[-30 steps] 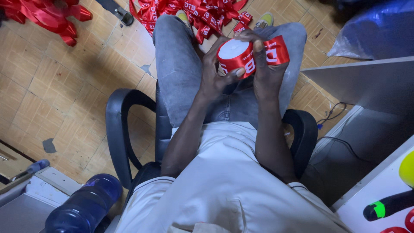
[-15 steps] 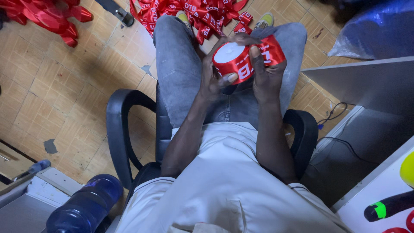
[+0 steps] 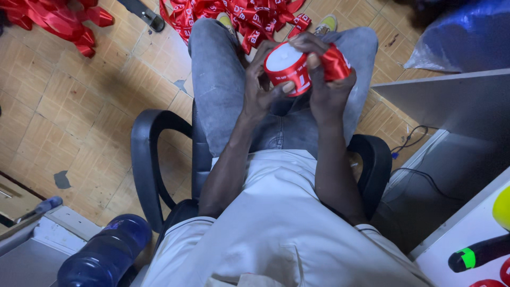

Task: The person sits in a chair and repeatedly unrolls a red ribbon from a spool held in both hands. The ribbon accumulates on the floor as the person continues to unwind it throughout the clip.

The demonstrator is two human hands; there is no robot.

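Your left hand [image 3: 258,90] is cradling the red ribbon roll [image 3: 287,68]; your right hand [image 3: 326,85] is pinching the ribbon end [image 3: 336,61], keeping it taut

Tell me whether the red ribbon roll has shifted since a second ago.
Yes, slightly. The red ribbon roll, held in the left hand and right hand, has tilted so its white end faces up, and sits a little farther left over the grey-jeaned knees.
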